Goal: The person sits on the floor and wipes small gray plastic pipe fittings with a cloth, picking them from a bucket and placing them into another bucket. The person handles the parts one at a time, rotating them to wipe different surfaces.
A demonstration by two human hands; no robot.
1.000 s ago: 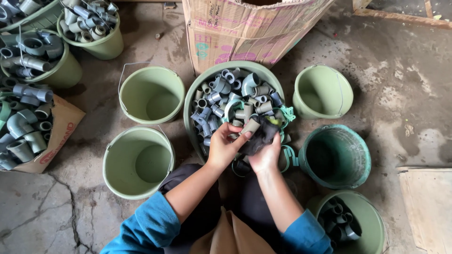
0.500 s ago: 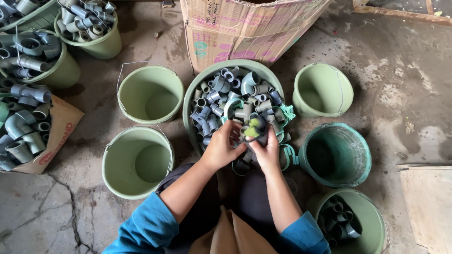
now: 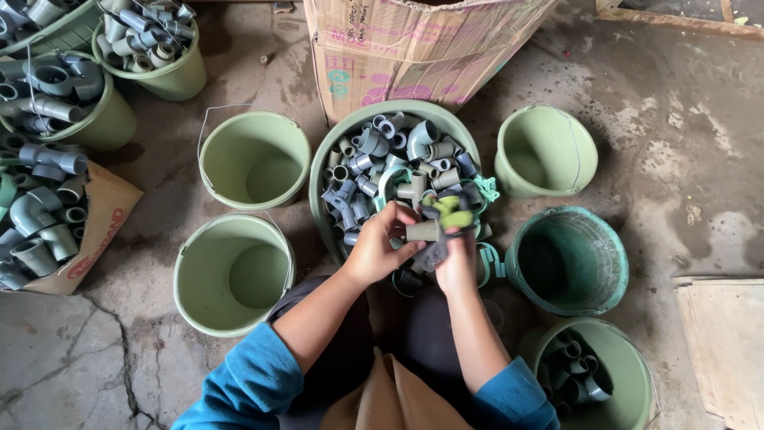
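Note:
My left hand (image 3: pixel 380 248) and my right hand (image 3: pixel 458 259) meet over the near edge of a large green basin (image 3: pixel 320 183) full of grey plastic pipe fittings (image 3: pixel 374 163). The left hand grips a short grey pipe fitting (image 3: pixel 422 231) at its left end. In the right hand is a dark grey fitting (image 3: pixel 434 255), with a yellow-green piece (image 3: pixel 450 211) just above the fingers. Both blue sleeves come in from the bottom of the view.
Two empty light green buckets (image 3: pixel 255 159) (image 3: pixel 233 273) stand left of the basin, another (image 3: pixel 545 151) at its right. A dark teal bucket (image 3: pixel 569 259) and a bucket with fittings (image 3: pixel 589 378) sit at right. A cardboard box (image 3: pixel 414 48) stands behind; buckets of fittings (image 3: pixel 151 48) fill the left.
Both hands have lifted slightly out of the basin. The left hand now holds a short grey fitting sideways, and the right hand has drawn a dark fitting toward me.

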